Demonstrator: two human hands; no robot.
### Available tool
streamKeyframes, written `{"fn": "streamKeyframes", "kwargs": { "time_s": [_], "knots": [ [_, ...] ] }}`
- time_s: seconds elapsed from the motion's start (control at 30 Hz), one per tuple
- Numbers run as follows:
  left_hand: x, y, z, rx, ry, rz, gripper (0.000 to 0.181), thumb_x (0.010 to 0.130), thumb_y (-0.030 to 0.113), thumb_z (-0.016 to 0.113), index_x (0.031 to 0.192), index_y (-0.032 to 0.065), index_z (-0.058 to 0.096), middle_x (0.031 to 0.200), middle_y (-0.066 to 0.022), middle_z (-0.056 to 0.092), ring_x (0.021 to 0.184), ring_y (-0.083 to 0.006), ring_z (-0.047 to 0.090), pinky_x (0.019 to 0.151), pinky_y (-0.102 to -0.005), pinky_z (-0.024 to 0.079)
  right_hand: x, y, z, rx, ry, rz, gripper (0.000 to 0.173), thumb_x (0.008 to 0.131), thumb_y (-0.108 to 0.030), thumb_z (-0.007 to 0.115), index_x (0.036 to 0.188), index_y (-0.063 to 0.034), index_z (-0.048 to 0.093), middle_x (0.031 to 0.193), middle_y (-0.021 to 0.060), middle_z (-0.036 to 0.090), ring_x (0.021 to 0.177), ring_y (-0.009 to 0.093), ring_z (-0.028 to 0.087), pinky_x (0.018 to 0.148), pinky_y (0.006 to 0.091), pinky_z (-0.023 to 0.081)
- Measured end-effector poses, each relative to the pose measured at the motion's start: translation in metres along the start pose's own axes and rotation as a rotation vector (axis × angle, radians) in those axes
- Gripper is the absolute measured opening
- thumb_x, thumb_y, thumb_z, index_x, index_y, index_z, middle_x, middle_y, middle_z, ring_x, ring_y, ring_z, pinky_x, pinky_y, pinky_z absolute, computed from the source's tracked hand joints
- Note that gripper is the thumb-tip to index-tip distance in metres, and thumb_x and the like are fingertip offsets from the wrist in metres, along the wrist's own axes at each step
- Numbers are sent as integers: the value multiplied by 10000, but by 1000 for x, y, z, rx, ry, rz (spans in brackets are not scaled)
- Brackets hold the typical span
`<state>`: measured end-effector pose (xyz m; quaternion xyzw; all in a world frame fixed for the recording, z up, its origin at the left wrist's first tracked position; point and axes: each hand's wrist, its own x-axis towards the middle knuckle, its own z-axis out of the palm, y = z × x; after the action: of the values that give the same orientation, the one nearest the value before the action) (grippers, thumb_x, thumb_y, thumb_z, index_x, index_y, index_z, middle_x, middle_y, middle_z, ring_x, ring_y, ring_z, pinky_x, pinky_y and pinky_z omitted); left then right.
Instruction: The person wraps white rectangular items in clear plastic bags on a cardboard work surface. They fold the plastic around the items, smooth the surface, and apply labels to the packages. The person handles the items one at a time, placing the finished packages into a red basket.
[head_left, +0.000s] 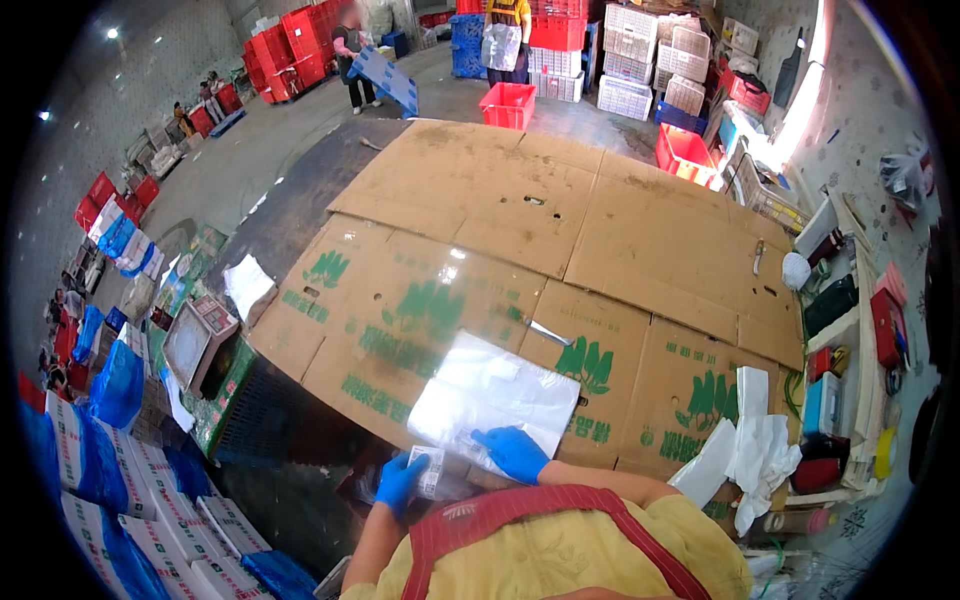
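Observation:
My left hand (399, 481), in a blue glove, holds a small stack of white printed labels (429, 474) beside the table's near edge. My right hand (516, 453), also gloved in blue, lies over the near part of a flat pile of clear plastic bags (501, 390). Whether its fingers pinch a bag is hard to make out. Beneath the pile, flattened cardboard (465, 300) with green print covers the table. Just beyond the bags lies a knife (551, 332) with a shiny blade. Loose clear plastic (457, 487) hangs below my hands.
A weighing scale (196, 341) stands at the left, above stacked white cartons (150, 480) with blue plastic. Crumpled white paper (761, 465) lies at the right, by a cluttered shelf (855, 435). A second knife (758, 257) lies far right. Beyond, a person (352, 60) holds a blue pallet (386, 79).

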<state>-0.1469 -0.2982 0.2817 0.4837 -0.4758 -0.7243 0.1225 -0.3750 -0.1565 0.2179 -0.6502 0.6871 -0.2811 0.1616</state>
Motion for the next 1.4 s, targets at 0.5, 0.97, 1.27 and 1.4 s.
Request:
{"fn": "streamKeyframes", "kwargs": {
  "time_s": [0.5,0.97,1.27,1.4],
  "knots": [
    [4,8,12,46,-26,44,302,899,183,677,1102,-41,670,971,-76,697,816,-150,656,726,-297,528,0,0,0,41,14,24,465,877,-56,473,1326,-139,562,899,207,632,798,392,618,731,481,493],
    [21,9,10,55,-51,15,335,911,189,679,1151,-43,647,1010,-78,704,851,-150,657,753,-297,520,0,-4,-5,34,39,1,472,866,-56,484,1324,-135,563,919,215,634,820,398,619,746,479,494],
    [16,12,9,52,-84,-7,298,917,182,667,1135,-20,650,997,-66,699,839,-142,646,750,-296,515,0,0,-12,149,-4,-2,470,866,-63,500,1328,-128,560,960,217,641,877,396,615,784,466,494],
    [10,16,9,149,-82,66,262,923,158,650,1131,-2,648,992,-52,687,859,-127,623,766,-290,505,-1,1,-21,193,-67,-8,458,862,-71,523,1317,-101,570,1018,204,650,942,375,620,851,438,494]
  ]
}}
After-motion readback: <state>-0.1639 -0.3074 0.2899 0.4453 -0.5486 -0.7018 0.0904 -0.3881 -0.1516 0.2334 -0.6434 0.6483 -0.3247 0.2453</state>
